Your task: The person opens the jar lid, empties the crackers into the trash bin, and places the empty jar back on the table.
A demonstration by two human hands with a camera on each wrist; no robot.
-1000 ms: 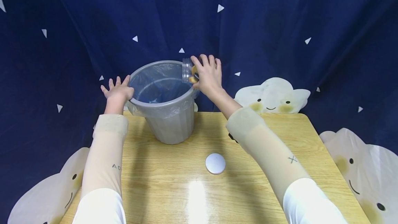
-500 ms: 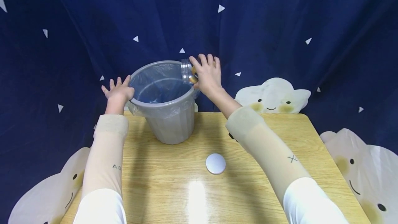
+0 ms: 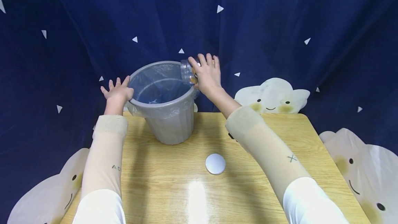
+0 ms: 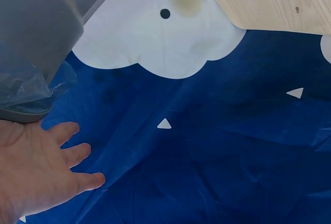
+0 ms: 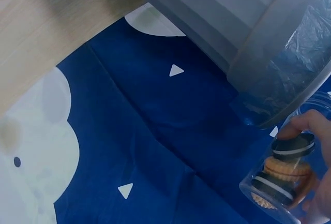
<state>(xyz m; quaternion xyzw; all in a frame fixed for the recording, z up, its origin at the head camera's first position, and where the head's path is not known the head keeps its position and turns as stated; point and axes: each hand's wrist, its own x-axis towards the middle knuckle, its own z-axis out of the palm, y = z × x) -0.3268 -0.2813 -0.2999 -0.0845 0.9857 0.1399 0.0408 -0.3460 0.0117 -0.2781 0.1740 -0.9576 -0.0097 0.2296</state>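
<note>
A grey ribbed trash can (image 3: pixel 171 129), lined with a clear plastic bag (image 3: pixel 168 112), leans to the left at the back of the table. My left hand (image 3: pixel 117 92) rests against the left of its rim, fingers straight and spread. At the right of the rim, my right hand (image 3: pixel 207 76) grips a clear jar (image 3: pixel 185 72) lying on its side, its mouth over the can's opening. Inside the jar, the right wrist view shows several sandwich cookies (image 5: pixel 285 169), dark ones with white filling and golden ones, gathered toward its bottom end.
A round silver lid (image 3: pixel 215 164) lies on the wooden table (image 3: pixel 168 182). Behind the table hangs a navy curtain (image 3: pixel 264 37) with white triangles and smiling clouds. A small black object (image 3: pixel 231 136) peeks out beside the right sleeve.
My right hand and the jar have shifted very slightly left, over the can's opening. The left hand, the can and the lid stay where they were.
</note>
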